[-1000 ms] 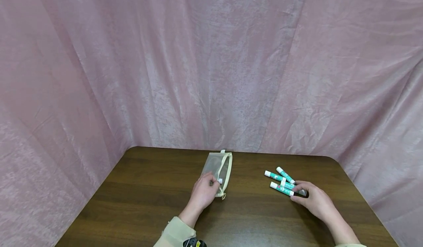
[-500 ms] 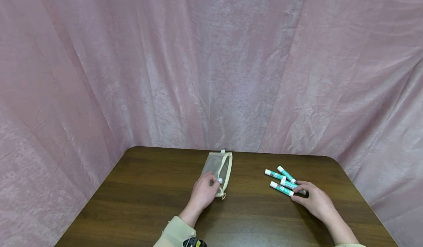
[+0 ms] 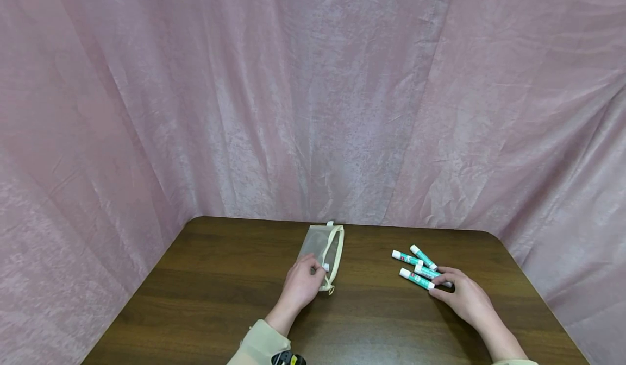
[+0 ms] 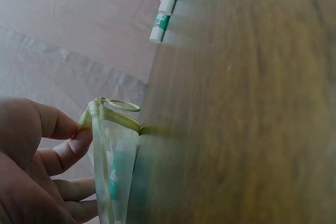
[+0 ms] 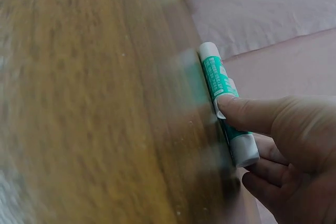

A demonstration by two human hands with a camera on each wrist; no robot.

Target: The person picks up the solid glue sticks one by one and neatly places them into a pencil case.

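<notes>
In the head view, a pale mesh zipper pouch (image 3: 314, 241) with a cream zipper and a ring lies at the table's far middle, its mouth parted. My left hand (image 3: 304, 282) pinches the pouch's near corner between thumb and fingers. A teal shape shows through the mesh (image 4: 114, 174) in the left wrist view. To the right lie several green glue sticks with white caps. My right hand (image 3: 464, 297) has its thumb and fingers around the right end of one glue stick (image 3: 426, 271). Its thumb reaches the end of the nearest glue stick (image 3: 414, 278).
Two more glue sticks, one (image 3: 406, 258) on the left and one (image 3: 423, 257) slanting behind, lie beside those at my right hand. The brown wooden table (image 3: 210, 294) ends at a pink curtain (image 3: 313, 109) behind it.
The glue stick at my right fingers was tipped up across another a second ago and now lies lower among the others. My left hand and the pouch have stayed put.
</notes>
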